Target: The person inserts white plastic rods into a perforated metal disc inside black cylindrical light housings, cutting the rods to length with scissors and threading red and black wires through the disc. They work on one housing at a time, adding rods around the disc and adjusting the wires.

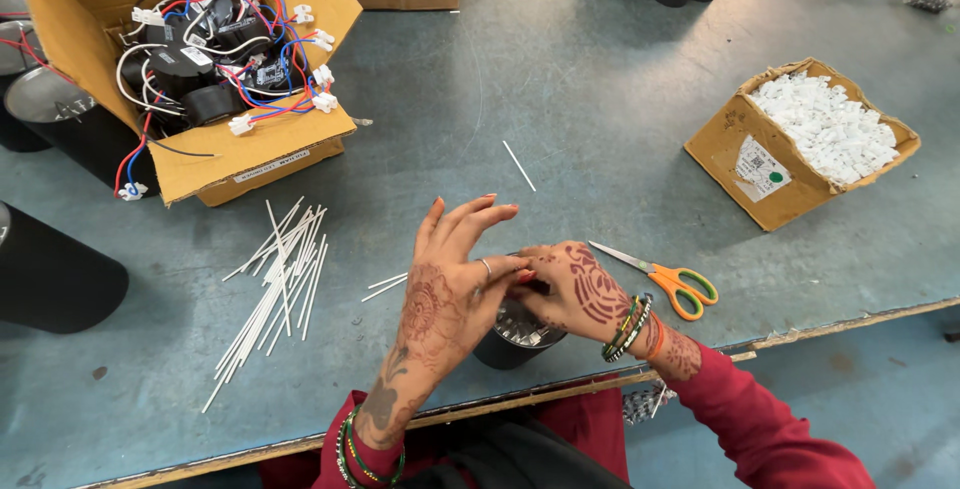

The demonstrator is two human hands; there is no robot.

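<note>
- A small black cylindrical housing [512, 341] with a finned metal inside is stood on the table [600, 99] near its front edge, directly under both hands.
- The left hand [447, 294] is held over the housing with fingers spread and mostly extended; thumb and forefinger appear pinched on something small, though what it is cannot be told.
- The right hand [575, 289] is curled over the housing's rim, its fingertips hidden behind the left hand, so its grip cannot be told.
- Work on this housing is judged to be mid-way: a box of wired black units [215, 54] is left full at far left.
- A bundle of thin white tubes [275, 284] is laid loose at left, and one stray tube [518, 165] further back.
- Orange-handled scissors [668, 279] are lying just right of the hands, untouched.
- A box of small white pieces [815, 134] is set at right.
- The table is grey-blue, scuffed, wood-edged; black cylinders [55, 274] are stood about its borders.
</note>
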